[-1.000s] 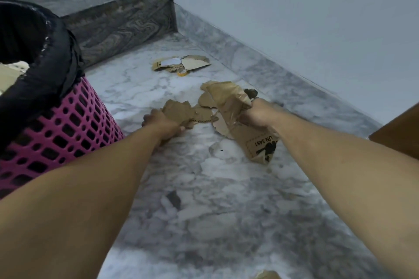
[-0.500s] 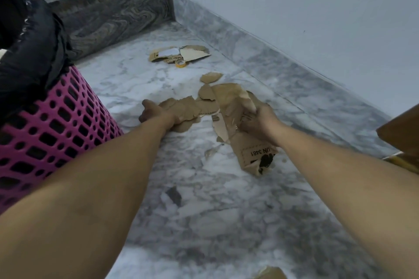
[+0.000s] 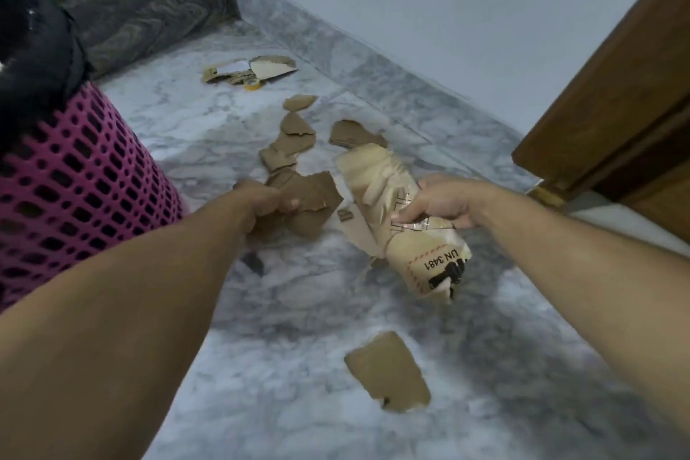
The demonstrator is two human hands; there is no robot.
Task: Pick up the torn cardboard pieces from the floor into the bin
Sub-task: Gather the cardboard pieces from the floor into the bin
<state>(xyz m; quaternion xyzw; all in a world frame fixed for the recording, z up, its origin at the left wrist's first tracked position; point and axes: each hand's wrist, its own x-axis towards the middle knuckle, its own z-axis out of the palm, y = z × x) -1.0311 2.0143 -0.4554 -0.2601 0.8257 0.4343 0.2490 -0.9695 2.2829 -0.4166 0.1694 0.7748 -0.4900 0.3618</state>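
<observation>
Now both hands are loaded. Left hand (image 3: 261, 203) grips a brown torn sheet (image 3: 310, 202), fingers curled round its near edge. Right hand (image 3: 437, 203) clenches a crumpled pale bundle (image 3: 395, 205) with a printed label, its long axis running away from the bin (image 3: 82, 175) and toward the viewer. The pink mesh bin, black liner (image 3: 30, 48) on top, stands to the left of both hands; the left hand is nearer it, the right well apart. More brown scraps (image 3: 295, 140) lie beyond the hands, farther from the bin; a white-faced pile (image 3: 254, 69) lies farther still, near the step (image 3: 149, 0). One loose piece (image 3: 388, 372) lies on the floor (image 3: 261, 347), nearer the viewer. Judged: the next carry goes leftward and up over the rim.
</observation>
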